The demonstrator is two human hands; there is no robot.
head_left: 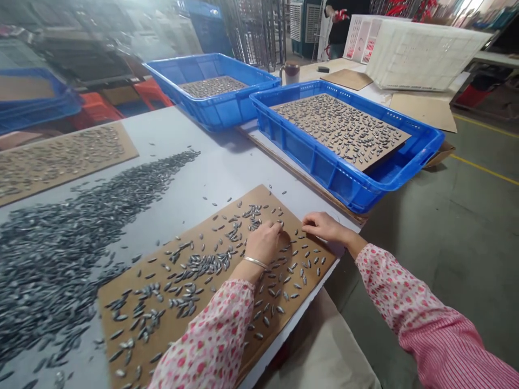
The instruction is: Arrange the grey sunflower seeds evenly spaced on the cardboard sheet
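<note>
A brown cardboard sheet (227, 232) lies on the white table, strewn with small grey metal pieces, pointed at both ends like fishing sinkers (208, 263). They are clumped at the left and middle and spread singly at the right. My left hand (264, 246), with a bracelet at the wrist, is low over the sheet, fingers curled down among the pieces; its fingertips are mostly hidden. At the sheet's right corner is my right hand (324, 226), thumb and fingers pinched together. Whatever either hand holds is too small or hidden to make out.
A large heap of the same pieces (60, 243) covers the table's left side. Another loaded cardboard sheet (68, 156) lies behind it. Two blue crates (316, 162) with loaded sheets stand at the back. Beyond are a mug (292, 73), a white crate (425, 54) and a person (343, 32).
</note>
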